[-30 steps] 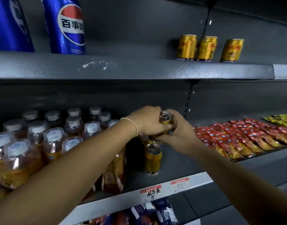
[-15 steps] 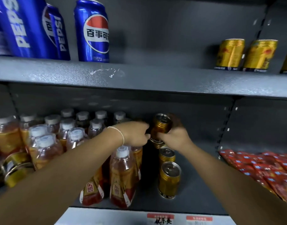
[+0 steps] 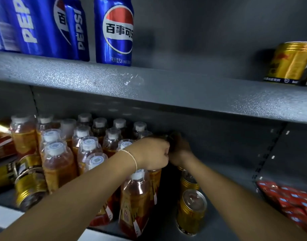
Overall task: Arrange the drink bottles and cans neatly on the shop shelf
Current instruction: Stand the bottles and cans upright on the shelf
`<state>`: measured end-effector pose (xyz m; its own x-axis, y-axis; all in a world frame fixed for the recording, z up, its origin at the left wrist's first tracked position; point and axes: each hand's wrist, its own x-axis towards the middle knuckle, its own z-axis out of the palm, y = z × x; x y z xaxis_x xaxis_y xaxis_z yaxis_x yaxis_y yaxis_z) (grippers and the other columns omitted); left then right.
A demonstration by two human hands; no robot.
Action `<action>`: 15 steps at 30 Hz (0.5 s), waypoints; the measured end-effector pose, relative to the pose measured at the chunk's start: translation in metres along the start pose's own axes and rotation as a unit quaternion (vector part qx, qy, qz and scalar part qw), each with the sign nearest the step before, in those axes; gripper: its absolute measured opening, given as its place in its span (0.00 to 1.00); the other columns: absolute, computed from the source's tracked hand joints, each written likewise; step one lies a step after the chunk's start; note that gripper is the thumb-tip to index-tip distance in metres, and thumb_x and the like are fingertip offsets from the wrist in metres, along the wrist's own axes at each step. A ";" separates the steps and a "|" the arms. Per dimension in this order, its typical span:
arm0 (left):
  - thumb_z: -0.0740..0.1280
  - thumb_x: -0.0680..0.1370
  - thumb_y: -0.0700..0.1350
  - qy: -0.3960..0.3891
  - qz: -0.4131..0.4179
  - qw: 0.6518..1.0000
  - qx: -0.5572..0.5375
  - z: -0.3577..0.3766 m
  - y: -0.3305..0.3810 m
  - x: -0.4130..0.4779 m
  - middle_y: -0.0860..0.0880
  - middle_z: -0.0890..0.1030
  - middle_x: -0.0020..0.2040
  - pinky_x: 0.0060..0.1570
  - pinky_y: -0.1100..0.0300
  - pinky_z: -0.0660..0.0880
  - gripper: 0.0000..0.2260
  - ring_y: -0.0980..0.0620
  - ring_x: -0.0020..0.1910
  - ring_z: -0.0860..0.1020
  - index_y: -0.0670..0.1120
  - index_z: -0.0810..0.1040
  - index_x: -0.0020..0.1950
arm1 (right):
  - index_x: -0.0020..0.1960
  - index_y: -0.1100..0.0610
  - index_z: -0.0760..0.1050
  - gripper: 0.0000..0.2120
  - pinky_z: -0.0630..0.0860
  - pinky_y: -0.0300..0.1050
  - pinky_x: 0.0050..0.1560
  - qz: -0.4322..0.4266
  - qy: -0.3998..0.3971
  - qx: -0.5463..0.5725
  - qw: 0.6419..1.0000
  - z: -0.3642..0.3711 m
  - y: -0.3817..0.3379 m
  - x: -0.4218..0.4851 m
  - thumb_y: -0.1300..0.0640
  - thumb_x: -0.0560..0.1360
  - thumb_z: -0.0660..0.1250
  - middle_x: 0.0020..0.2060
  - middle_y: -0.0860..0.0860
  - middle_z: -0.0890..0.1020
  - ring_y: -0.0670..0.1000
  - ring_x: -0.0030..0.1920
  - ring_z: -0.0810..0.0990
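Left hand [image 3: 151,153] and right hand [image 3: 179,150] meet behind the gold cans [image 3: 191,211], fingers [image 3: 164,154] curled, on what I cannot tell.

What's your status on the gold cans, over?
Left hand, right hand grip gold metal can, mostly hidden, deep on grey shelf. More upright gold cans in front. Close beside: amber plastic bottles.

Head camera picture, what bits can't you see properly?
- Head view: whatever is between the left hand and right hand, hidden by their fingers and the shelf shadow.
- Head view: tops of the Pepsi cans, cut off by the top edge.
- Head view: red packets, blurred, print unreadable.
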<state>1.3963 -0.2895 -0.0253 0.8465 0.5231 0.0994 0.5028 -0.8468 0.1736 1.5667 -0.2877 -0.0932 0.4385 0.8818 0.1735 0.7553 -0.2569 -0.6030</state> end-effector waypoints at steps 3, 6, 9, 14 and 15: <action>0.60 0.77 0.43 0.005 0.005 1.000 -0.008 0.001 0.000 0.001 0.46 0.79 0.51 0.55 0.52 0.74 0.05 0.47 0.51 0.76 0.45 0.76 0.46 | 0.74 0.52 0.64 0.30 0.73 0.45 0.60 -0.041 -0.076 -0.131 0.988 0.005 -0.001 0.004 0.45 0.75 0.67 0.70 0.54 0.73 0.57 0.67 0.74; 0.60 0.77 0.42 0.012 0.007 1.000 -0.006 0.002 -0.001 0.002 0.46 0.79 0.52 0.55 0.53 0.74 0.06 0.46 0.52 0.75 0.44 0.76 0.47 | 0.75 0.53 0.65 0.28 0.72 0.51 0.66 -0.049 -0.111 -0.207 0.971 0.011 0.002 0.001 0.44 0.77 0.63 0.71 0.55 0.73 0.59 0.70 0.71; 0.60 0.77 0.43 0.018 0.010 1.000 -0.004 0.003 -0.002 0.003 0.46 0.79 0.56 0.57 0.55 0.73 0.10 0.47 0.56 0.75 0.43 0.78 0.54 | 0.75 0.53 0.65 0.27 0.72 0.52 0.66 -0.046 -0.100 -0.239 0.965 0.015 0.001 -0.002 0.44 0.79 0.62 0.70 0.55 0.73 0.59 0.70 0.71; 0.59 0.78 0.43 0.015 0.012 1.000 -0.003 0.003 -0.003 0.003 0.47 0.78 0.58 0.58 0.54 0.73 0.12 0.47 0.57 0.75 0.45 0.78 0.57 | 0.76 0.54 0.62 0.28 0.71 0.53 0.67 -0.044 -0.100 -0.244 0.964 0.014 -0.001 -0.004 0.45 0.79 0.62 0.71 0.56 0.71 0.60 0.70 0.71; 0.59 0.78 0.43 0.015 0.011 1.000 -0.003 0.003 -0.003 0.004 0.47 0.78 0.58 0.58 0.54 0.73 0.12 0.47 0.57 0.75 0.45 0.78 0.57 | 0.76 0.54 0.62 0.28 0.71 0.53 0.67 -0.042 -0.102 -0.245 0.963 0.014 -0.001 -0.004 0.45 0.80 0.62 0.71 0.56 0.72 0.59 0.70 0.71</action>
<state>1.3987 -0.2857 -0.0284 0.8518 0.5069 0.1326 0.4829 -0.8577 0.1767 1.5572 -0.2849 -0.1044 0.2978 0.9544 0.0194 0.9453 -0.2920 -0.1455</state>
